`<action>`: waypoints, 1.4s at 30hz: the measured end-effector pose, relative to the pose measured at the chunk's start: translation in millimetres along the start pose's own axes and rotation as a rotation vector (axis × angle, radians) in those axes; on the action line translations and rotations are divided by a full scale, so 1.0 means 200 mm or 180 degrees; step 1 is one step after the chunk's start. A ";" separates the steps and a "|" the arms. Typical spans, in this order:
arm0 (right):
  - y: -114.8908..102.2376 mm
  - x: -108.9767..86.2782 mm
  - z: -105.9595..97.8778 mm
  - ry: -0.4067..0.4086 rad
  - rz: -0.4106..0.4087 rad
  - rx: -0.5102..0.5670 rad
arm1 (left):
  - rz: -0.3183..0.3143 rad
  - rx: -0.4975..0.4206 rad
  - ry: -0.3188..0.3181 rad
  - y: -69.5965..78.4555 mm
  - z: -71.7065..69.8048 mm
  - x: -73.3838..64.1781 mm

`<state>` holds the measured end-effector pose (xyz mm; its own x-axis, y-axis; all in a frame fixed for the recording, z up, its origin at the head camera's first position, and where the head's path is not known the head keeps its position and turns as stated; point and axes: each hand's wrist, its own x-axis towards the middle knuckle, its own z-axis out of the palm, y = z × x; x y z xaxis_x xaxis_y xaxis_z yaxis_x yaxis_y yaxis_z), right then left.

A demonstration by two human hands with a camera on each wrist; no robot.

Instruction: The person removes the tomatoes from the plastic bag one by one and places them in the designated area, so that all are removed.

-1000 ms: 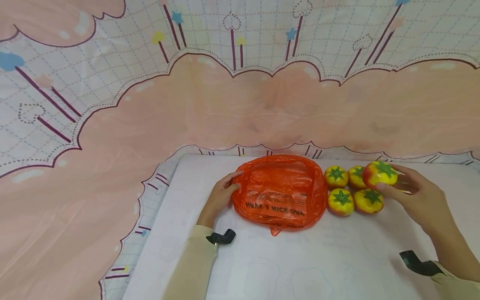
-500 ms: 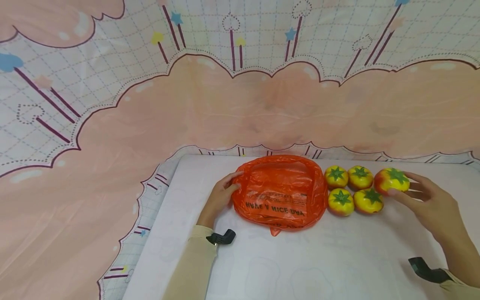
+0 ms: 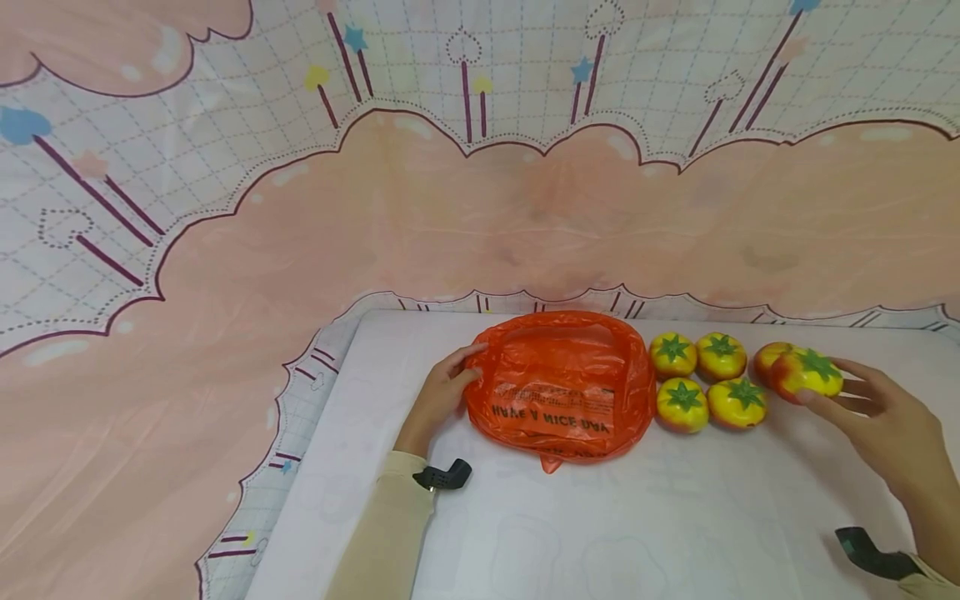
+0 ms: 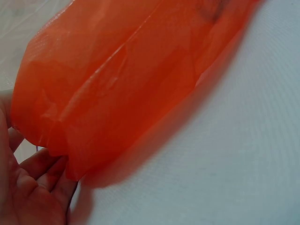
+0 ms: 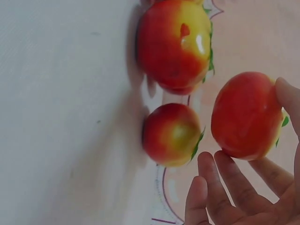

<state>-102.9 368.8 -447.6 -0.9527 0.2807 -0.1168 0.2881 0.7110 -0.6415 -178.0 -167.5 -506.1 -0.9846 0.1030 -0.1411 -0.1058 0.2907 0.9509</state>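
Observation:
An orange-red plastic bag (image 3: pixel 558 383) printed "HAVE A NICE DAY" stands on the table with its mouth spread wide. At its left edge my left hand (image 3: pixel 442 387) grips the thin plastic; in the left wrist view its curled fingers (image 4: pixel 40 173) partly disappear behind the bag. My right hand (image 3: pixel 885 417) holds a red-and-yellow toy tomato (image 3: pixel 806 375) with a green star-shaped top, between thumb and fingers. In the right wrist view this held tomato (image 5: pixel 246 115) is raised beside a smaller-looking one (image 5: pixel 171 134). Another toy tomato (image 3: pixel 771 358) lies partly hidden behind the held one.
Several toy tomatoes (image 3: pixel 720 356) sit in two short rows right beside the bag. The white table (image 3: pixel 525 533) runs back to a hanging pink-and-white patterned cloth (image 3: pixel 562 217). A black wrist camera (image 3: pixel 446 475) sits on the left sleeve.
My right hand has moved right and slightly nearer with the toy tomato, uncovering the ones behind it. The left hand and bag have stayed in place.

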 end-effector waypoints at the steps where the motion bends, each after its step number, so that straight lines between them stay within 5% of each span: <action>1: 0.01 0.00 0.00 -0.0006 0.0021 -0.0007 | -0.0001 0.0004 0.0001 0.00 0.00 0.00; 22: 0.11 0.00 0.01 -0.0131 0.0335 0.0069 | 0.0021 -0.0001 -0.0002 0.00 0.00 0.00; 42: 0.16 0.02 0.05 -0.0407 0.0290 -0.0137 | 0.0020 0.0046 0.0023 0.00 0.00 -0.01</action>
<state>-98.3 386.4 -477.0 -0.9262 0.2629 -0.2704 0.3753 0.7140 -0.5911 -176.4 -167.0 -505.8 -0.9863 0.0980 -0.1330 -0.0976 0.3037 0.9478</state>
